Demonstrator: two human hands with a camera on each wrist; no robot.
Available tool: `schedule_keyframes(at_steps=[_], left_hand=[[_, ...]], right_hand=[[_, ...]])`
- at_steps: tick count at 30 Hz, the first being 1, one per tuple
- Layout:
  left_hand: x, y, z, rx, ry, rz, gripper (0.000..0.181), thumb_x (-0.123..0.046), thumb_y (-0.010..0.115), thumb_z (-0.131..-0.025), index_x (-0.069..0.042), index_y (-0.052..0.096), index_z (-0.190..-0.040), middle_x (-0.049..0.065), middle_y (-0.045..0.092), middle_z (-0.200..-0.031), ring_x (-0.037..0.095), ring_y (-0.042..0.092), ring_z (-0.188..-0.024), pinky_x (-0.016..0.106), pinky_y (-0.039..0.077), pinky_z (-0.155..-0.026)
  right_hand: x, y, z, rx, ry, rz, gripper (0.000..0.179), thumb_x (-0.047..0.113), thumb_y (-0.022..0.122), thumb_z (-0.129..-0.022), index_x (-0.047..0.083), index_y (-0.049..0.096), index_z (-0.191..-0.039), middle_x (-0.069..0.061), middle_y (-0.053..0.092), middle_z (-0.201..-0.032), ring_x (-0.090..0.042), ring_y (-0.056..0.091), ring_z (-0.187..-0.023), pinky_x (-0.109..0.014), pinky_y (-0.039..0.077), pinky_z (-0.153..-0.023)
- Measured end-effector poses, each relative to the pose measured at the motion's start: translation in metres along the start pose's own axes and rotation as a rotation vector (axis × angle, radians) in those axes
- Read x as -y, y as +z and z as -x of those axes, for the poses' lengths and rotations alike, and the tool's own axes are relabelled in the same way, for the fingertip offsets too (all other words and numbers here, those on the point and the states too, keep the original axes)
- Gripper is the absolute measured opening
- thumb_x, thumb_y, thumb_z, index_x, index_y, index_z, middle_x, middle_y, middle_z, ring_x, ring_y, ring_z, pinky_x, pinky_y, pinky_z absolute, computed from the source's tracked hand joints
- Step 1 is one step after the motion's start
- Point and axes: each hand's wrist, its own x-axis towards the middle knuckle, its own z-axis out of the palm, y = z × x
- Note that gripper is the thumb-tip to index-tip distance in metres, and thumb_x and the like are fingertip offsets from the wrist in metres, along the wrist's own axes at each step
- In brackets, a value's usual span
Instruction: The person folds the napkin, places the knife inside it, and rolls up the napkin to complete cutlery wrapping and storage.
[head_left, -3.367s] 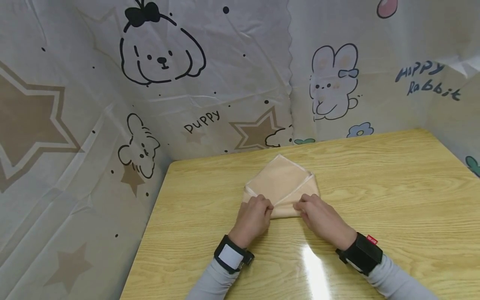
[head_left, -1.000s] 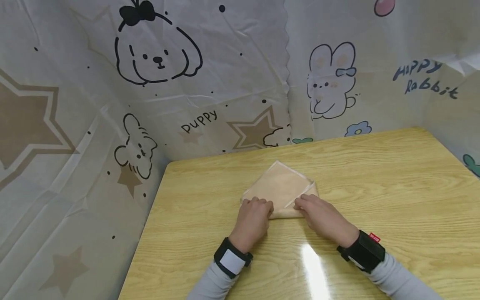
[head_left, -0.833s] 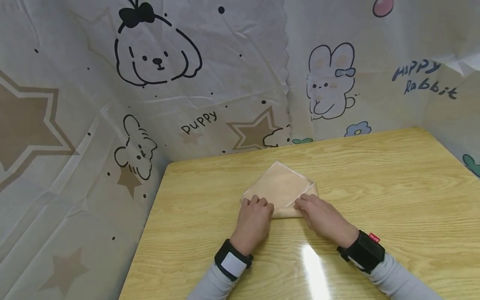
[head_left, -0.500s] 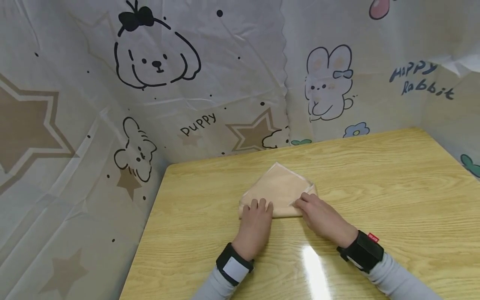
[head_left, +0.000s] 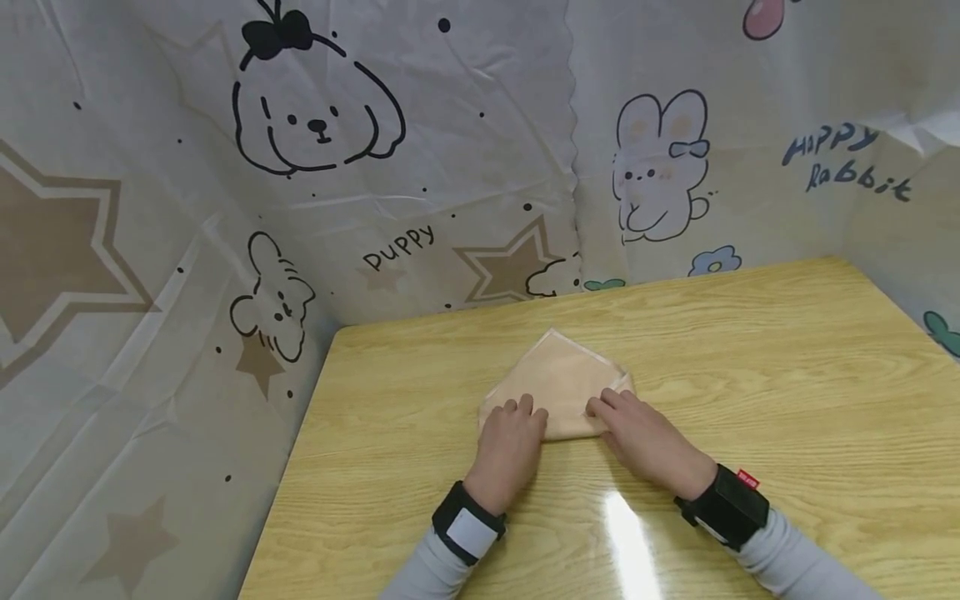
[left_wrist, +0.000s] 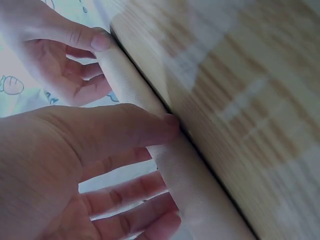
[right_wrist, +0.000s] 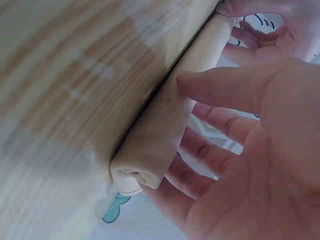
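A beige cloth [head_left: 558, 375] with pale stitched edges lies on the wooden table, its near side rolled up and its far corner pointing to the wall. The left hand [head_left: 510, 450] holds the left part of the roll, thumb at the near side and fingers spread over the top. The right hand [head_left: 652, 442] pinches the roll's right part. In the left wrist view the thumb presses against the rolled cloth [left_wrist: 190, 185], fingers beyond it. The right wrist view shows the roll's folded end [right_wrist: 137, 175] beside the right fingers.
The wood-grain table [head_left: 765, 375] reaches to a white printed sheet [head_left: 450, 150] hung behind it and along both sides. A bright light reflection [head_left: 628, 533] shows in front of the hands. Each wrist wears a black strap [head_left: 468, 523].
The near edge has been rolled further; the far corner has drawn closer and the right-hand flap shows less. The left hand's fingers have stretched forward over the cloth. The right hand has hardly moved.
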Motion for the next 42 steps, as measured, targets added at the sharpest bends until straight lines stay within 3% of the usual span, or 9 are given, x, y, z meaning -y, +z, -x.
schedule_keyframes(at_steps=[5, 10, 21, 30, 38, 42], left_hand=[[-0.001, -0.002, 0.0, 0.051, 0.009, 0.03, 0.006, -0.016, 0.069, -0.084, -0.015, 0.073, -0.088, 0.001, 0.059, -0.083, 0.019, 0.057, -0.075, 0.037, 0.048, -0.068], [-0.001, -0.003, 0.0, 0.08, 0.027, 0.042, 0.007, -0.016, 0.068, -0.085, -0.014, 0.074, -0.088, 0.001, 0.063, -0.082, 0.019, 0.059, -0.075, 0.039, 0.049, -0.07], [0.001, -0.003, 0.0, 0.009, 0.06, 0.044, 0.008, -0.014, 0.069, -0.084, -0.011, 0.063, -0.089, 0.001, 0.063, -0.076, 0.015, 0.059, -0.064, 0.03, 0.047, -0.053], [0.007, -0.004, 0.002, 0.073, 0.067, 0.127, 0.009, -0.012, 0.065, -0.088, -0.01, 0.066, -0.097, 0.003, 0.056, -0.084, 0.016, 0.053, -0.073, 0.03, 0.043, -0.057], [0.01, -0.006, 0.001, 0.053, 0.096, 0.115, 0.008, -0.009, 0.068, -0.083, -0.009, 0.068, -0.091, 0.003, 0.061, -0.082, 0.018, 0.058, -0.072, 0.033, 0.049, -0.06], [0.012, -0.005, 0.001, 0.05, 0.083, 0.122, 0.009, -0.006, 0.068, -0.084, -0.009, 0.066, -0.092, 0.003, 0.064, -0.081, 0.017, 0.06, -0.071, 0.034, 0.05, -0.06]], right_hand=[[0.0, 0.0, 0.001, -0.008, -0.018, 0.006, 0.025, -0.001, 0.072, -0.079, 0.007, 0.06, -0.099, -0.002, 0.051, -0.09, -0.02, 0.044, -0.076, -0.033, 0.044, -0.066], [0.0, 0.0, 0.001, 0.015, -0.011, 0.011, 0.02, 0.001, 0.07, -0.082, 0.007, 0.061, -0.1, -0.003, 0.05, -0.089, -0.02, 0.041, -0.075, -0.033, 0.041, -0.068], [-0.002, -0.001, 0.001, 0.034, 0.021, -0.011, 0.014, 0.001, 0.067, -0.086, 0.007, 0.064, -0.098, -0.002, 0.053, -0.091, -0.02, 0.045, -0.078, -0.033, 0.046, -0.068], [-0.003, -0.006, 0.002, 0.057, 0.022, -0.021, 0.008, 0.008, 0.064, -0.091, 0.007, 0.067, -0.098, -0.001, 0.054, -0.09, -0.017, 0.039, -0.074, -0.031, 0.042, -0.065], [-0.002, -0.006, -0.001, 0.105, 0.036, -0.029, 0.013, 0.009, 0.06, -0.093, 0.007, 0.067, -0.105, -0.001, 0.058, -0.091, -0.016, 0.048, -0.079, -0.041, 0.05, -0.078], [-0.001, -0.003, -0.002, 0.101, 0.044, -0.047, 0.012, 0.009, 0.057, -0.095, 0.009, 0.063, -0.106, 0.0, 0.06, -0.094, -0.016, 0.049, -0.082, -0.038, 0.049, -0.076]])
